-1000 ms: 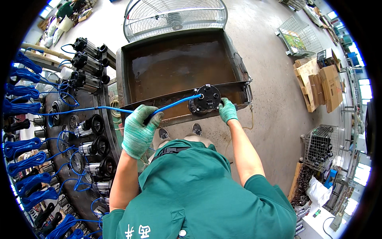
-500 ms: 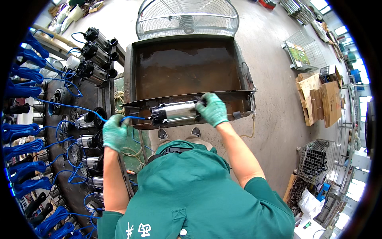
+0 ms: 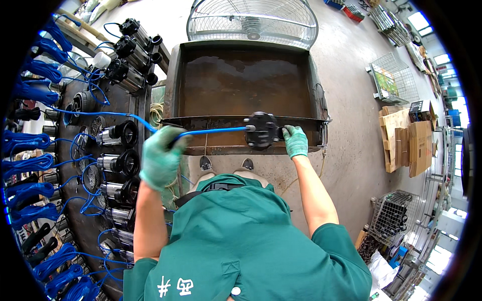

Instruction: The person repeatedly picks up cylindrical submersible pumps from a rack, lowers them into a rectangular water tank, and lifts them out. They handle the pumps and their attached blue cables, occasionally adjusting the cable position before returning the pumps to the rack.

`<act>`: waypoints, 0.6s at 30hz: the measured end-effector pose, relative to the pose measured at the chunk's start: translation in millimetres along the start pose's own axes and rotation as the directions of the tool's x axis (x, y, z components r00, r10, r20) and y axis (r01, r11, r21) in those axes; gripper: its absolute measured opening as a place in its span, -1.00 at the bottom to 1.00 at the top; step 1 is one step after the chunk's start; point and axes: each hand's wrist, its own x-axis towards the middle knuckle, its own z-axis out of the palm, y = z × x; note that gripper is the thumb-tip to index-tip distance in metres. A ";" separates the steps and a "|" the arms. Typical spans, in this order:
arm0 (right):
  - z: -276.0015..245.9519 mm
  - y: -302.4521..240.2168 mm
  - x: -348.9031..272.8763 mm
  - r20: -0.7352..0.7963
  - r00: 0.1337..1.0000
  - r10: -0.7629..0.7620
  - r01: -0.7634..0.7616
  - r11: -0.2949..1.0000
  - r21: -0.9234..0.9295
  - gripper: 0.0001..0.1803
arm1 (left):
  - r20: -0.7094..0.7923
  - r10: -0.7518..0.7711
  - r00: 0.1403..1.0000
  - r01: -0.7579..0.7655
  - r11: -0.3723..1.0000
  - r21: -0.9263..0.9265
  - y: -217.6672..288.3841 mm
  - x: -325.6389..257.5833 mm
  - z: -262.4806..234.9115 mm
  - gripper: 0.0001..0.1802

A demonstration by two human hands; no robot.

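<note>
In front of me a submersible pump [image 3: 262, 131] is held over the near strip of a dark metal tank [image 3: 173, 83]. Its round black end faces up toward me and hides most of the body. My right hand [image 3: 295, 142], in a green glove, is closed on the black part at the pump's right side. From the pump's left side a blue cable [image 3: 216, 131] runs taut to my gloved left hand [image 3: 161, 158]. The left hand is slightly blurred, its fingers closed round the cable. Beyond it the cable continues left over the bench.
Several similar pumps [image 3: 116, 163] lie on the dark bench [image 3: 75, 200] at left, with blue cable coils [image 3: 30, 165] along its far side. Brown water [image 3: 241, 90] fills the tank. A large fan [image 3: 253, 22] stands behind it. Cardboard [image 3: 420, 145] and wire baskets are at right.
The pump has turned from lying sideways to showing its round black end, and sits farther right. My right hand moved right with it. My left hand has come up and right along the cable.
</note>
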 end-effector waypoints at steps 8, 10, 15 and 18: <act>26.7 27.4 -2.7 0.080 0.992 0.093 -0.082 0.989 -0.126 -0.70 | 0.080 0.063 0.995 -0.060 0.997 -0.038 19.2 21.4 45.3 -0.81; 29.4 31.3 -3.8 0.062 0.994 0.086 -0.079 0.991 -0.103 -0.70 | 0.087 0.092 0.992 -0.090 0.996 -0.027 16.5 21.1 46.4 -0.81; 26.1 20.5 0.5 0.090 0.992 0.091 -0.081 0.990 -0.116 -0.69 | 0.050 0.116 0.992 -0.118 0.993 0.024 13.9 17.6 44.9 -0.81; 22.7 14.6 -4.4 0.058 0.996 0.075 -0.071 0.995 -0.071 -0.63 | 0.008 0.180 0.984 -0.180 0.983 0.047 4.6 16.9 44.8 -0.82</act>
